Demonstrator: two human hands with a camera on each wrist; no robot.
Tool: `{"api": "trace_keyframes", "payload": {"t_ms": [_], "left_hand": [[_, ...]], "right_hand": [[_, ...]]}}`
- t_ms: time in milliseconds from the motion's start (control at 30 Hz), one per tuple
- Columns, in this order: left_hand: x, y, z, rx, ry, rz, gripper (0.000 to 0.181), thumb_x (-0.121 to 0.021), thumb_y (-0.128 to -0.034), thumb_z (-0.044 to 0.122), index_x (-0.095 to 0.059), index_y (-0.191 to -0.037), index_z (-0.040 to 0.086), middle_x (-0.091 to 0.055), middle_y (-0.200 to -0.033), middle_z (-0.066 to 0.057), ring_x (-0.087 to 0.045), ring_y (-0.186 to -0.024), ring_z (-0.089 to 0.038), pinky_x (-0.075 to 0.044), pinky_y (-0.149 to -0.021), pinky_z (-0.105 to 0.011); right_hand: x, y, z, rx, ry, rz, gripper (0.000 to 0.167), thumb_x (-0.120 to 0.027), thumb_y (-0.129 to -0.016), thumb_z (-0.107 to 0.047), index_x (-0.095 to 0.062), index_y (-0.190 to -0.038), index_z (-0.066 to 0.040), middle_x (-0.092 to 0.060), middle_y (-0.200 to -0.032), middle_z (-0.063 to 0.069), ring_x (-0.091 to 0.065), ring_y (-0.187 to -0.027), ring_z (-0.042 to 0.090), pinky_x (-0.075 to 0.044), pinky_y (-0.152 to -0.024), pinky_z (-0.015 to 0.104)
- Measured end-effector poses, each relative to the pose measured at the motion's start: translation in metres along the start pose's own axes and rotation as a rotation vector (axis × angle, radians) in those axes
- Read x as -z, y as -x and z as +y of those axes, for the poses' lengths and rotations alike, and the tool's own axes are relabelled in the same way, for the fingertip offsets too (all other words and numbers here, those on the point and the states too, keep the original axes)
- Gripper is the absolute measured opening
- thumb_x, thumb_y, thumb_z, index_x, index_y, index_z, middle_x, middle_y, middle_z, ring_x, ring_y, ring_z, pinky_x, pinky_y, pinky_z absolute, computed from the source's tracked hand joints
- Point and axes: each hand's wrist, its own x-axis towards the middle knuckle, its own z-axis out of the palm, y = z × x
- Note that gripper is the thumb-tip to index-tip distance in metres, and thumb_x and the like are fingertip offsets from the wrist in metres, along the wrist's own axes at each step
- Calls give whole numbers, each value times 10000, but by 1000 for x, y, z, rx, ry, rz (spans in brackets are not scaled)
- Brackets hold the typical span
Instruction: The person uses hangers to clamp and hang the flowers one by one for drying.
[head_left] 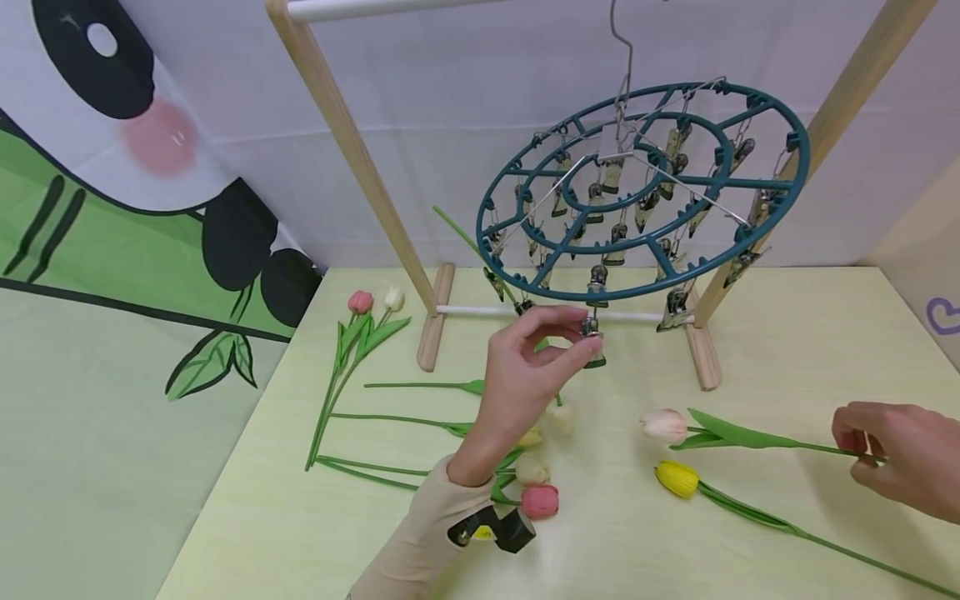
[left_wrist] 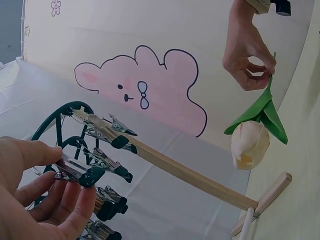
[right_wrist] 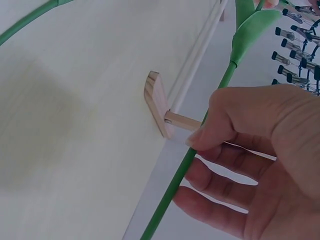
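A metal clip [head_left: 595, 354] with dark green tips hangs from the front of a round teal clip hanger [head_left: 801, 167]. My left hand [head_left: 517, 367] pinches this clip between thumb and fingers; in the left wrist view the clip [left_wrist: 77, 169] lies across the fingertips. Off to the right, my right hand [head_left: 911, 454] holds a pale pink artificial tulip [head_left: 665, 426] by its green stem, bloom pointing left. The right wrist view shows the stem [right_wrist: 172, 192] between thumb and fingers. Just below it on the table lies a yellow tulip [head_left: 677, 480].
Several tulips lie left of centre, among them a pink one [head_left: 540, 502] partly beyond my left forearm and another pink one [head_left: 360, 302] farther back. A green stem [head_left: 457, 227] slants up at the hanger's left edge. The wooden stand [head_left: 352, 142] frames the hanger.
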Motion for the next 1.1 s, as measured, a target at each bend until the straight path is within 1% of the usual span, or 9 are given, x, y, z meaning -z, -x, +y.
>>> {"api": "trace_keyframes", "payload": {"t_ms": [300, 567, 833, 1100], "left_hand": [[0, 0, 1, -12, 0, -1, 293, -674, -830, -23, -603, -1107, -86, -609, -1059, -128, -594, -913, -197, -565, -755, -330], [0, 0, 1, -28, 10, 2, 285, -671, -826, -40, -602, -1097, -93, -608, -1044, -145, -594, -906, -200, -565, -749, -323], [1, 1, 1, -19, 20, 19, 276, -670, -828, -37, -614, -1096, -69, -604, -1020, -138, -590, -904, -208, -563, -765, -337], [1, 2, 0, -44, 17, 26, 275, -670, -826, -40, -616, -1096, -57, -607, -1023, -140, -591, -901, -217, -562, -772, -348]], "right_hand": [[10, -5, -12, 32, 21, 59, 420, -706, -448, -26, -454, -682, -268, -334, -668, -240, -284, -584, -49, -228, -467, 193], [20, -8, -25, 30, 44, 86, 410, -668, -444, -18, -446, -680, -270, -337, -674, -243, -303, -585, -45, -219, -467, 198], [29, -12, -36, 69, 56, 149, 403, -615, -429, 4, -426, -669, -258, -313, -677, -226, -313, -583, -47, -204, -460, 193], [35, -15, -43, 118, 49, 199, 403, -595, -413, 10, -421, -666, -252, -312, -679, -216, -306, -585, -49, -209, -454, 188]]}}
